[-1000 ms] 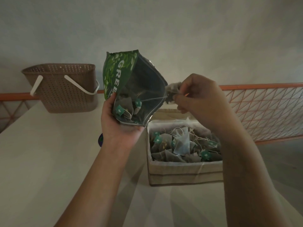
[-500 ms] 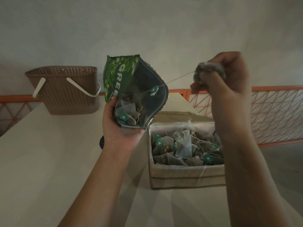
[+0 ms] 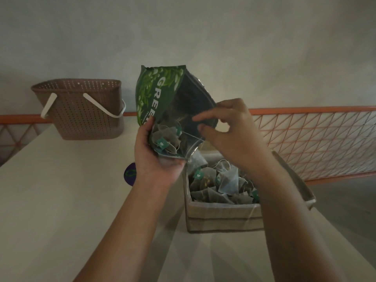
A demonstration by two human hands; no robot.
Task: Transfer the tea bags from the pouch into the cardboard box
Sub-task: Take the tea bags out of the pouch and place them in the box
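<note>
Head view, only one cam. Left hand [image 3: 157, 157] grips the green pouch [image 3: 162, 98] from below and the side, thumb along the left edge, fingers curled under the bottom corner. Pouch is held up above the table [image 3: 61, 200], mouth gaping toward the camera w/ dark foil lining showing; white letters "GREE" run down the front panel. Inside the pouch, low near the left palm, a few pyramid tea bags [image 3: 165, 139] w/ teal paper tags lie bunched together.

Right hand [image 3: 227, 129] hangs at the pouch mouth, in front of its right rim. Index finger is stretched left into the opening, thumb below it, other fingers loosely bent. Nothing seen between the fingertips; hand is blurred, so cannot tell if it touches the foil or a string.

Cardboard box [image 3: 223, 216] sits on the table just below and right of the pouch, under the right forearm. It holds a heap of box tea bags [image 3: 227, 180], mesh pyramids w/ strings and teal tags, filling it up near the rim. Right wall of the box is partly hidden by the arm.

Rest: brown perforated basket [image 3: 81, 110] w/ white handles stands at the far left of the table, well apart from the box. A dark round sticker [image 3: 130, 173] lies on the table beside the left wrist. Orange mesh railing [image 3: 315, 143] runs behind, plain wall above.
</note>
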